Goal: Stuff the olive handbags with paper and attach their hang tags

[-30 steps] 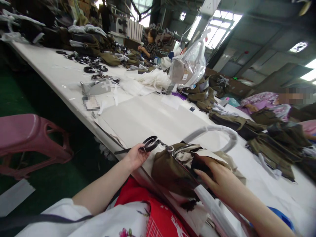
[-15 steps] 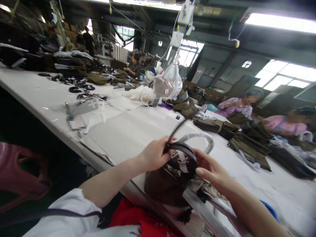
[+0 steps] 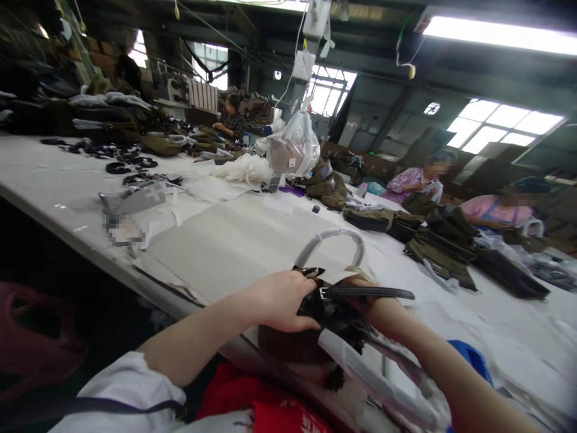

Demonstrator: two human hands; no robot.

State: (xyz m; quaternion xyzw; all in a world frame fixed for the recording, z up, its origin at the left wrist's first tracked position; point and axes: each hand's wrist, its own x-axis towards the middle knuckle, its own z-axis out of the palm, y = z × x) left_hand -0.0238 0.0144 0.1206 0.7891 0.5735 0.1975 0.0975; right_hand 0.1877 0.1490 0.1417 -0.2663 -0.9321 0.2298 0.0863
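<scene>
A dark brown handbag [image 3: 288, 346] stands at the table's near edge, its two handles wrapped in white. One wrapped handle [image 3: 331, 234] arches up behind the opening, the other hangs towards me. My left hand [image 3: 282, 300] grips the bag's left rim, fingers over the edge and thumb in front. Into the opening reaches my right hand [image 3: 367, 300], its fingers hidden inside. Lying across that hand is a black strap [image 3: 372, 293] with a small metal buckle. Pale lining or paper shows at the mouth of the bag.
Olive bags [image 3: 439, 258] lie along the right side of the white table [image 3: 225, 234]. Farther left are a grey piece [image 3: 144, 198] and black straps [image 3: 119, 168]. A clear plastic bag [image 3: 300, 141] hangs over the middle. Several people sit around; a stool [image 3: 36, 337] stands at lower left.
The black straps held looped above the bag have gone down; one buckled strap now lies over my right hand. My right hand has moved into the opening, my left onto the rim.
</scene>
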